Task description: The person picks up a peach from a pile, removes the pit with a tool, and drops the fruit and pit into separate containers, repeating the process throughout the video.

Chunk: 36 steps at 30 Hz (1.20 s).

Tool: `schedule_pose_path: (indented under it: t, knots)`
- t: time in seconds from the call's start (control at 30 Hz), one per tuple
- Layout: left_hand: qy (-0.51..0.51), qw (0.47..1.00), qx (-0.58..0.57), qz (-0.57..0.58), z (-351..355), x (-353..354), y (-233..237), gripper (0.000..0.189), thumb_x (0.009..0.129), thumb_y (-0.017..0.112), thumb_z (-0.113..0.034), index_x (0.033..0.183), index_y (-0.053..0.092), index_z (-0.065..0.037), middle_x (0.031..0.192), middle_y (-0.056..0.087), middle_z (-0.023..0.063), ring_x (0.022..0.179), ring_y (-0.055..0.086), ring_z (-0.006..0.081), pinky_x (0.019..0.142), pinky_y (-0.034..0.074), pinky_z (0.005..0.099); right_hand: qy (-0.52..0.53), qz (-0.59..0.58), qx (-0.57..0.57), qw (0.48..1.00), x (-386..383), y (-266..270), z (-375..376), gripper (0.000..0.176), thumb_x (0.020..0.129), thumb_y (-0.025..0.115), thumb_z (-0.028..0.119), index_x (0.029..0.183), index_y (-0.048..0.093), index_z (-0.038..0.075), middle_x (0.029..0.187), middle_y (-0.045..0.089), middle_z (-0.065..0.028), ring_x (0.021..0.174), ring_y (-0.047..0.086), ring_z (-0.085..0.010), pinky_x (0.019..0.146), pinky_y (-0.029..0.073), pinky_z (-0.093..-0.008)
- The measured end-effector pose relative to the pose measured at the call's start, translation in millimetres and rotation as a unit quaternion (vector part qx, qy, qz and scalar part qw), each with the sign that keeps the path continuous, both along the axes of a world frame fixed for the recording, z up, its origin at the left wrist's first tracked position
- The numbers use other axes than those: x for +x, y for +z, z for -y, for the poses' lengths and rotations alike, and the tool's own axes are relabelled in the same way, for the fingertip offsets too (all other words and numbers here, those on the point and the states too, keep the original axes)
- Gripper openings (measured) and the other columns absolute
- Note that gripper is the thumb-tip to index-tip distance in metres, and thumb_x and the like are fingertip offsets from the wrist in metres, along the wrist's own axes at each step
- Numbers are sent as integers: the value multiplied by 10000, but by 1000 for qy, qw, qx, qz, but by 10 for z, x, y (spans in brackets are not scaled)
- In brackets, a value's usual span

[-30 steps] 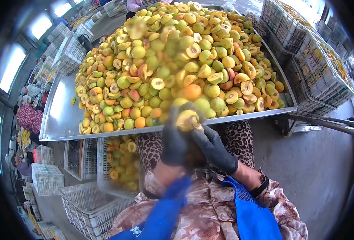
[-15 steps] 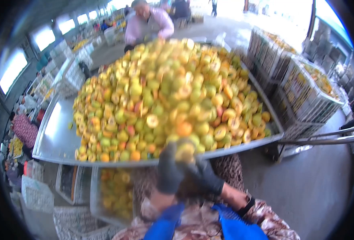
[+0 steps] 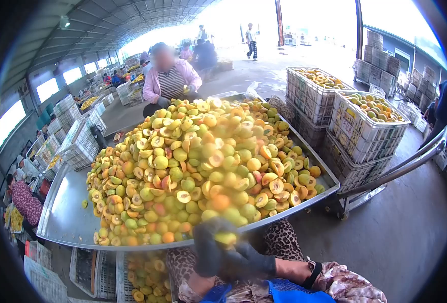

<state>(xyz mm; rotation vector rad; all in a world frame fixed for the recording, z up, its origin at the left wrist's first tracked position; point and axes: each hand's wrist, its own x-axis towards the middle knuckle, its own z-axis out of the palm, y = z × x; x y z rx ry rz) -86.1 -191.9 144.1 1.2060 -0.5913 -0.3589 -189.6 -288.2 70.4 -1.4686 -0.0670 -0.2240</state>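
In a dark glove, my left hand (image 3: 209,248) is closed round a yellow-green peach (image 3: 226,238) at the front edge of the metal table. My right hand (image 3: 255,261), gloved too, is curled close against the peach and the left hand; blur hides its fingers and anything inside them. Just beyond both hands rises a big heap of peaches (image 3: 183,166), many cut in half with the hollow or stone showing. The heap lies on a metal table (image 3: 64,212) with a raised rim.
Below the table at left stands a crate of peach pieces (image 3: 147,278), beside other white crates (image 3: 84,270). Stacked full crates (image 3: 367,121) and a metal cart handle (image 3: 410,164) are on the right. A person in pink (image 3: 175,81) works across the table.
My view has tilted up, so the table sits lower and more of the hall shows. Both hands stay together at the peach, lower in the picture.
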Motion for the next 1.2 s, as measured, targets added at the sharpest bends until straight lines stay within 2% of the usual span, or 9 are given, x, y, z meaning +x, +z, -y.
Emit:
schedule_pose_path:
  t: [0.13,0.23,0.37,0.57,0.63,0.7,0.8,0.87,1.2]
  knots:
    - [112,987,16,112,-30,-96,124,466,1059,488,-342,777,580,17,728,644,163,641,669,285,619,549,380,101,-58,103,988,15,149,-3,407,1055,566,374,1274,579,32,994,672,-15,905,619,-151,810,519,-350]
    - [69,997,-2,-29,-124,-102,196,479,1066,472,-361,792,581,16,716,631,152,644,670,282,629,548,381,241,-162,226,930,104,-23,76,418,1043,595,369,1302,570,42,1057,683,-35,948,629,-199,841,520,-393]
    - [-21,998,-51,-25,-266,-60,197,474,1076,451,-382,789,561,-21,729,617,154,642,655,294,629,537,394,143,-35,58,987,176,111,15,489,1030,627,366,1383,536,40,1326,585,-104,1154,568,-238,976,487,-435]
    - [80,962,-112,-237,-957,117,-286,517,1081,437,-500,844,567,-59,810,638,137,794,665,304,769,538,382,272,-154,-54,948,249,228,-84,421,999,619,402,1202,631,33,868,680,-182,787,686,-305,735,559,-425]
    - [163,958,-127,-198,-1497,393,-603,449,1079,498,-428,924,638,-30,937,702,167,904,700,322,874,550,385,209,-131,-67,967,247,-348,-63,435,1006,575,458,1121,663,47,847,687,-189,712,697,-319,654,566,-450]
    - [359,894,256,79,-2178,865,-1311,375,1061,554,-323,1049,693,25,1073,728,196,1043,697,339,975,527,401,178,-116,-580,787,177,-667,150,361,983,602,427,1058,663,79,875,707,-187,718,706,-353,620,567,-455]
    - [401,752,366,373,-2121,1336,-1522,344,983,658,-258,1131,694,50,1147,715,196,1098,665,322,963,514,397,90,-146,-538,825,60,-1037,262,240,936,668,338,985,651,104,845,710,-167,722,707,-376,623,569,-449]
    - [375,798,310,357,-1476,1515,-1327,336,965,672,-241,1135,698,47,1188,700,220,1147,647,354,992,502,408,40,-69,-359,930,32,-1076,138,235,917,692,313,981,632,95,806,697,-169,703,696,-388,619,562,-458]
    - [294,778,431,350,278,2505,-1585,420,724,806,-243,1049,615,-57,1035,630,164,1007,614,347,867,513,479,-56,-118,-435,891,-441,-378,176,335,934,690,341,1050,548,60,720,636,-215,694,651,-447,606,503,-526]
